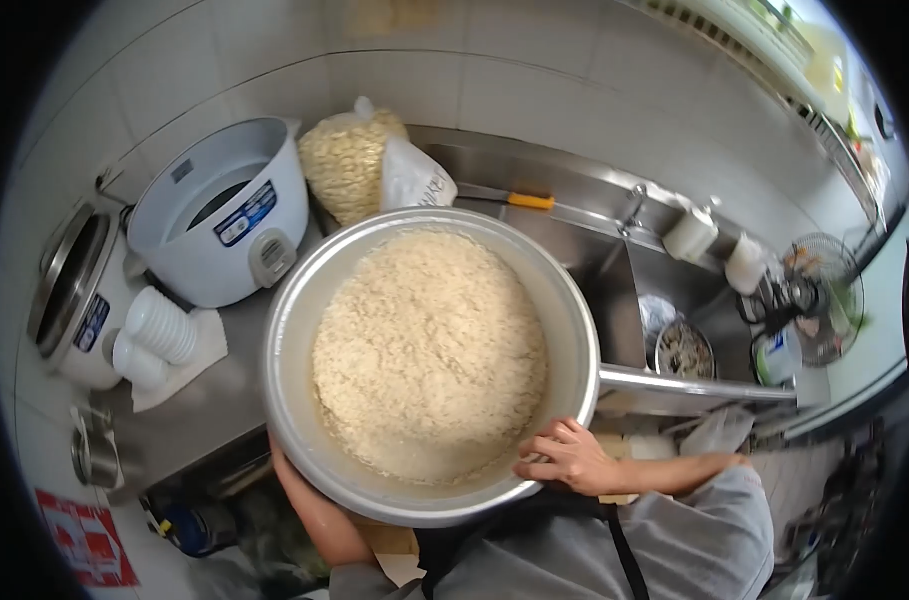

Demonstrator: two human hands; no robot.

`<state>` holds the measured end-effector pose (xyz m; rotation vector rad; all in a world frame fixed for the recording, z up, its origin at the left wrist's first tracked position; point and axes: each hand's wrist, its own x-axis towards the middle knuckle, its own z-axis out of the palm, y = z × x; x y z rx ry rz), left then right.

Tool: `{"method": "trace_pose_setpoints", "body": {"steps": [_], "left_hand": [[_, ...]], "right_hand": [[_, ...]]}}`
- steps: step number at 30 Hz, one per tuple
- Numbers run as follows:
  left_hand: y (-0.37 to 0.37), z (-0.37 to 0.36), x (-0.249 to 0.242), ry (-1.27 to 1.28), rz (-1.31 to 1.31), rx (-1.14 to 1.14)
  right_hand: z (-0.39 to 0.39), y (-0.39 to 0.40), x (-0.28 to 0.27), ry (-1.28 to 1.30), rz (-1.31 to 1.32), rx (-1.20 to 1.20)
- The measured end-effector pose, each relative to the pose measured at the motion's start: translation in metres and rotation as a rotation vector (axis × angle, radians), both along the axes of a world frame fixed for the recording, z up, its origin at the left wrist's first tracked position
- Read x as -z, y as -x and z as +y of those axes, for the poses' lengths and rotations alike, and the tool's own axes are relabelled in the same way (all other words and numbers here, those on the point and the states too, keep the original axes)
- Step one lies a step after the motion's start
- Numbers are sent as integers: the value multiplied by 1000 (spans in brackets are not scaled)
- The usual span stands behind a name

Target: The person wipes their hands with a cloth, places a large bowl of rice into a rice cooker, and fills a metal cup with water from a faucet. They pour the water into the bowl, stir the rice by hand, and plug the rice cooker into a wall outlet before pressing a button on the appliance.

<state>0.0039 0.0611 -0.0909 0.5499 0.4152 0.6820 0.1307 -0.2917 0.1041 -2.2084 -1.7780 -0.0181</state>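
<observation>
A large round metal pot (pixel 283 400) holds pale wet rice grains (pixel 430 345), with a little cloudy liquid at the near side. My right hand (pixel 565 457) grips the pot's near right rim, its fingers curled over the edge. Against the lower left outside of the pot lies my left hand (pixel 287 465), its fingers mostly hidden beneath the pot. An open, empty-looking rice cooker body (pixel 225 215) stands to the left, beyond the pot.
Stacked white cups (pixel 162 325) and a lidded cooker (pixel 95 300) are at the left. A bag of peeled cloves (pixel 345 165) and a yellow-handled knife (pixel 531 201) lie behind the pot. At the right, a double sink (pixel 680 285) holds a bowl (pixel 685 350); a fan (pixel 820 298) stands beyond.
</observation>
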Motion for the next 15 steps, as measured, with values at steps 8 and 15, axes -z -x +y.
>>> {"method": "trace_pose_setpoints", "body": {"steps": [8,15], "left_hand": [[14,-52,8,4,-12,-29],[6,-26,-27,-205,-15,-138]], "right_hand": [[50,31,2,-37,29,-29],[80,16,-20,-266,239,-122]]}}
